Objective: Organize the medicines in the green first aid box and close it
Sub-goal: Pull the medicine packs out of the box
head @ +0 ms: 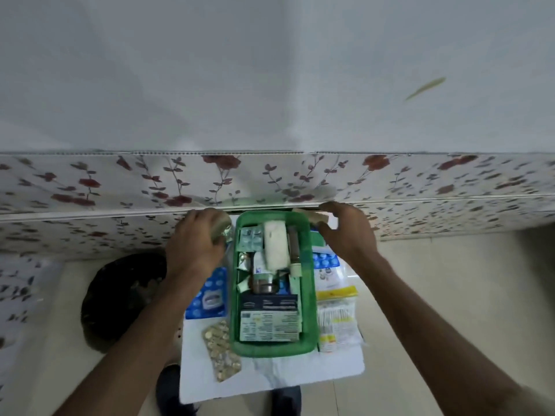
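Observation:
The green first aid box (310, 295) stands open on a small white table (270, 376). Inside lie a white bandage roll (274, 244), silver blister strips (250, 235), a brown bottle (292, 244), a small jar (264, 283) and a dark blue medicine carton (270, 318). My left hand (195, 244) is at the box's far left corner, closed around a tan roll (221, 223) with a bit of foil under it. My right hand (348, 232) is at the far right corner, with thumb and fingers around a beige item (312, 217); what it is stays unclear.
A gold blister strip (220, 349) and a blue packet (207, 298) lie left of the box. Yellow-and-white packets (336, 319) lie right of it. A floral wall panel (120, 187) rises just behind the table. A dark round object (120, 298) sits on the floor at left.

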